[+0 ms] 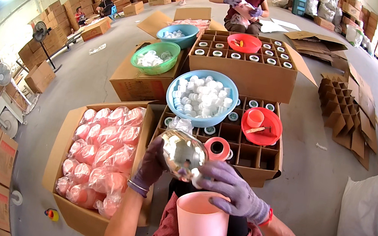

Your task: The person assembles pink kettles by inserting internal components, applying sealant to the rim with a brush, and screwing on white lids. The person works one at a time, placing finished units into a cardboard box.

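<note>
Bright daylight from upper left; fisheye-bent, dark-vignetted edges.

A cup (201, 226) sits in the lap, below both hands. The divided box (248, 153) lies ahead, a basin (202, 98) and tray (262, 126) on it. A box of bagged pieces (98, 153) stands left; a sack (369, 208) lies right.

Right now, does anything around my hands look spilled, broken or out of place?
Nothing stands out. Both hands hold the shiny silver piece over the pink cup; the wrapped pink items sit inside their carton, the white caps inside the blue basin.
</note>
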### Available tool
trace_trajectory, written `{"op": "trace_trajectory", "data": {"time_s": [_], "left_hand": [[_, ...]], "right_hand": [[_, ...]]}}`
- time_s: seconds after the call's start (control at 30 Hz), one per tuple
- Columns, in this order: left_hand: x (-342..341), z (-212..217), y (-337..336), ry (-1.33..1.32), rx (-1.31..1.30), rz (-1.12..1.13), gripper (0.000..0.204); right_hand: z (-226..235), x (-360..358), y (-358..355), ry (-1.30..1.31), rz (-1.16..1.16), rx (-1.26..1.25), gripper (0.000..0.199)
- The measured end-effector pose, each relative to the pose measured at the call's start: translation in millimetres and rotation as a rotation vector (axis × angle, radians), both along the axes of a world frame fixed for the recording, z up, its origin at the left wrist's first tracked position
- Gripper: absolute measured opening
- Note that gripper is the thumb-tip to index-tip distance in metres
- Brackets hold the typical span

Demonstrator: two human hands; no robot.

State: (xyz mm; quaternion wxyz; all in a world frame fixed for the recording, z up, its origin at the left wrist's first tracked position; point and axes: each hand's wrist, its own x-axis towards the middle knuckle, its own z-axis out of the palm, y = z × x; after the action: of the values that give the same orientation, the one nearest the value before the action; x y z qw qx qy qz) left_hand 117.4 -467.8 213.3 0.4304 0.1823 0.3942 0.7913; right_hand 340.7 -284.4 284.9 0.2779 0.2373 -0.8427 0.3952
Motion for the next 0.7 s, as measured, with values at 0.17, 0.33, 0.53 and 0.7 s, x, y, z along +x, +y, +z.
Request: {"op": "trace_trajectory", "data": {"time_s": [0.17, 0.33, 0.53, 0.7], "left_hand": [[16.8, 38.7, 4.8, 0.418, -0.216, -0.125, 0.063], [59.6, 61.6, -17.4, 0.624, -0.304, -0.407, 0.077], [101.8, 22.8, -151.2, 0.276, -0.458, -0.133, 0.089], [167.3, -19.9, -204.0, 0.002, -0.532, 0.239, 0.078]], "right_hand": [[-21.4, 55.4, 4.3, -0.275, -0.184, -0.484, 0.042], [-68.1, 112.7, -28.6, -0.377, -0.387, -0.477, 0.051], [-106.0, 183.7, -87.4, -0.427, -0.242, -0.180, 0.056], [-102.6, 134.8, -108.1, -0.361, -0.024, -0.293, 0.045]]}}
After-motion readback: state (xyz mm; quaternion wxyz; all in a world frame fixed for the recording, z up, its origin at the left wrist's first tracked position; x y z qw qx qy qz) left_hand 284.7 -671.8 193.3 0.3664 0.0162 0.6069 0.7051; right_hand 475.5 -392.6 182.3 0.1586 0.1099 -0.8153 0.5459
